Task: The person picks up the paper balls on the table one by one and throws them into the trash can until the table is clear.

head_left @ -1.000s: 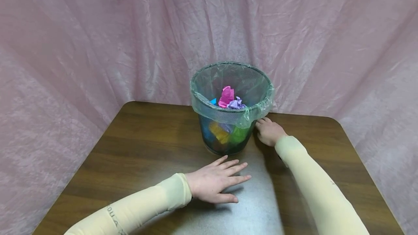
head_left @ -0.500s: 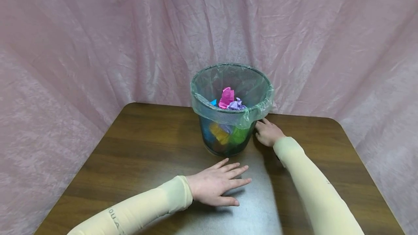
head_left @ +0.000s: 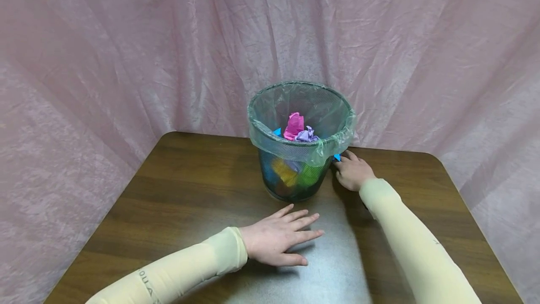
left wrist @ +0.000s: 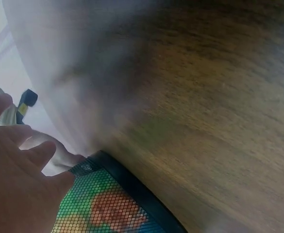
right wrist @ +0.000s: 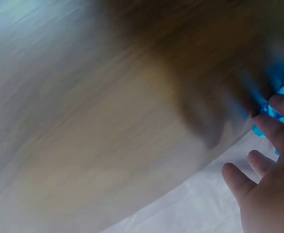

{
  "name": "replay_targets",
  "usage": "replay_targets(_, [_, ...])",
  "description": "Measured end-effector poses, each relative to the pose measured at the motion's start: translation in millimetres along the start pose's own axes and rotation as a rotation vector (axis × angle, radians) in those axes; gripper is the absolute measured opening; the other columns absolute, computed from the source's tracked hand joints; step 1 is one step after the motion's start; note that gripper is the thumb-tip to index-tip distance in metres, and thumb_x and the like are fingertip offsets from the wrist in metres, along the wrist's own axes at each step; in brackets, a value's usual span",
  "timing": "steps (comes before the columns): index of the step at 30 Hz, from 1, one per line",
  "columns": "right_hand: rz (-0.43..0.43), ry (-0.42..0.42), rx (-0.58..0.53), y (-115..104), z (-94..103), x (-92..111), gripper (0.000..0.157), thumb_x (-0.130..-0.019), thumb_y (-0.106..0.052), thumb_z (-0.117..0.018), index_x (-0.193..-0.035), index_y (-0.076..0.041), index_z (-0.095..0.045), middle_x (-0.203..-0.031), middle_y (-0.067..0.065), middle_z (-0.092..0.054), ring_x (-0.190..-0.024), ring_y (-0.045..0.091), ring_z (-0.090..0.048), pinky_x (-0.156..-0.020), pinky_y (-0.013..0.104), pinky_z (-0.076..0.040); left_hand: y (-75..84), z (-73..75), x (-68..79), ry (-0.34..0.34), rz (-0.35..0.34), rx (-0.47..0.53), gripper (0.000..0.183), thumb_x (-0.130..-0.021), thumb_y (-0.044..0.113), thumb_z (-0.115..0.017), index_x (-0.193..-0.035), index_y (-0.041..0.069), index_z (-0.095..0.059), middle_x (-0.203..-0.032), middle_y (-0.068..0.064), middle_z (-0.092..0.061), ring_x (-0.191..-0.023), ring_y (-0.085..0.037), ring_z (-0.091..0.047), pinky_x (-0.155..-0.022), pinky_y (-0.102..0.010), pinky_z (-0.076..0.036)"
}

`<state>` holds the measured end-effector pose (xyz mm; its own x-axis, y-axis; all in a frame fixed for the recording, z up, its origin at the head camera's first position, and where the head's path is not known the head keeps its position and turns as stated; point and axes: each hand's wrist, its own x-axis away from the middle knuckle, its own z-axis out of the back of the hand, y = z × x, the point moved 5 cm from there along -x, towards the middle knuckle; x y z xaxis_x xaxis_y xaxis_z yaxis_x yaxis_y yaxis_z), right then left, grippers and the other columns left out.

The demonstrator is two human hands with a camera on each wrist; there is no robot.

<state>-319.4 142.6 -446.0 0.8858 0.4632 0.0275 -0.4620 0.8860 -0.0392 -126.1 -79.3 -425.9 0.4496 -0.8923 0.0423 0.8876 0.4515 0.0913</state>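
A dark mesh wastebasket (head_left: 281,193) with a pale green plastic liner (head_left: 337,136) over its rim stands upright at the back middle of the table. Inside it lie crumpled papers: pink (head_left: 294,126), lilac (head_left: 307,134), and yellow, green and blue ones behind the mesh. To its right, my right hand (head_left: 354,172) pinches a crumpled blue paper (head_left: 337,157), partly hidden behind the basket. The right wrist view shows the blue paper (right wrist: 259,131) between thumb and fingers, low by the table. In front of the basket, my left hand (head_left: 278,238) spreads its straight fingers, palm down, holding nothing.
The brown wooden table (head_left: 185,172) has rounded far corners. A pink velvety curtain (head_left: 211,50) hangs behind and along both sides. Light glares off the table surface near the left hand.
My right hand has moved slightly right and away from the basket, and the blue paper now shows at its fingertips. The left hand stays nearly still.
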Motion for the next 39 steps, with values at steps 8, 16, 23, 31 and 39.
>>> replay_targets(8, [-0.004,-0.012,-0.032,20.7,1.3,32.8,0.043,-0.102,-0.016,-0.049,-0.143,-0.004,-0.060,-0.148,0.022,-0.053,-0.146,0.049,-0.029,-0.109,0.066,-0.036,-0.3,-0.5,1.7,0.000,0.000,0.017,0.072,-0.104,0.066,-0.033,-0.164,0.029,-0.024,-0.171,-0.003,-0.011,-0.156,-0.024,-0.011,-0.123,-0.053,-0.015])
replay_targets(16, [0.036,0.022,-0.030,22.5,4.2,75.2,0.040,-0.101,-0.016,-0.053,-0.136,-0.001,-0.065,-0.139,0.023,-0.059,-0.140,0.052,-0.037,-0.102,0.068,-0.041,-0.7,-4.3,0.3,0.003,-0.002,0.010,0.072,-0.104,0.067,-0.032,-0.165,0.030,-0.022,-0.171,-0.004,-0.011,-0.156,-0.025,-0.011,-0.123,-0.055,-0.016])
replay_targets(23, [0.061,0.041,-0.035,8.6,6.3,117.2,0.038,-0.100,-0.015,-0.057,-0.134,-0.001,-0.066,-0.138,0.022,-0.061,-0.136,0.051,-0.043,-0.099,0.068,-0.043,-3.1,-4.8,0.1,0.010,-0.010,0.005,0.073,-0.103,0.069,-0.030,-0.165,0.030,-0.021,-0.171,-0.003,-0.010,-0.156,-0.025,-0.009,-0.123,-0.055,-0.014])
replay_targets(31, [0.083,0.020,-0.019,-18.6,6.1,160.0,0.036,-0.099,-0.018,-0.062,-0.132,-0.006,-0.070,-0.137,0.016,-0.063,-0.135,0.046,-0.047,-0.097,0.065,-0.047,-2.6,-5.7,0.8,0.021,-0.019,0.018,0.074,-0.103,0.069,-0.030,-0.164,0.029,-0.023,-0.171,-0.005,-0.012,-0.156,-0.026,-0.010,-0.122,-0.056,-0.016])
replay_targets(39, [0.106,0.016,-0.026,-33.9,3.3,186.1,0.037,-0.100,-0.017,-0.061,-0.136,-0.010,-0.068,-0.141,0.012,-0.061,-0.135,0.041,-0.050,-0.098,0.060,-0.049,0.2,-4.1,-0.7,0.017,-0.032,0.034,0.073,-0.104,0.067,-0.032,-0.164,0.028,-0.024,-0.171,-0.003,-0.009,-0.156,-0.027,-0.012,-0.122,-0.056,-0.015])
